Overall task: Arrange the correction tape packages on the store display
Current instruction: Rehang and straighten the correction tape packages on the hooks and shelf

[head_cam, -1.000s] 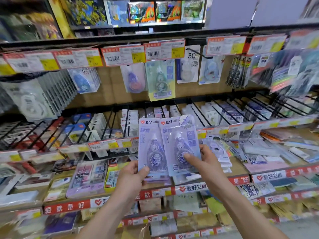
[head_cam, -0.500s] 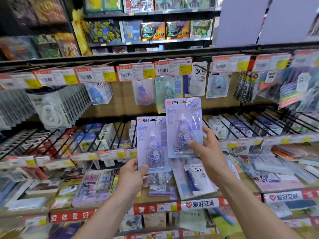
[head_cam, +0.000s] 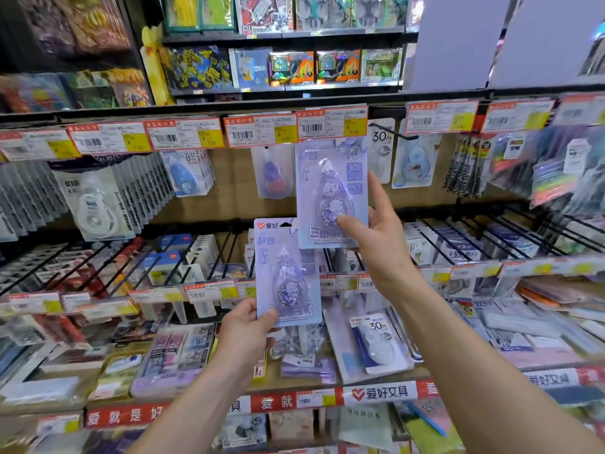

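I hold two pale purple blister packs of correction tape in front of the store display. My left hand (head_cam: 244, 332) pinches the bottom edge of the lower correction tape package (head_cam: 286, 273), upright at mid height. My right hand (head_cam: 376, 237) grips the upper correction tape package (head_cam: 330, 191) by its lower right corner, thumb on the front. That pack's top edge sits just under the price tag rail (head_cam: 330, 122) of the upper peg row, between a hanging red-and-blue tape pack (head_cam: 271, 173) and a white 30m pack (head_cam: 381, 149).
Other tape packs hang on pegs to the left (head_cam: 95, 204) and right (head_cam: 414, 158). A bare black peg hook (head_cam: 391, 131) juts out right of my raised pack. Wire-divided racks (head_cam: 474, 237) and a lower shelf with loose flat packs (head_cam: 376, 345) lie below.
My right hand has lifted its package up from beside the other one to the upper peg row. My left hand has stayed low with its pack. My view has tilted upward.
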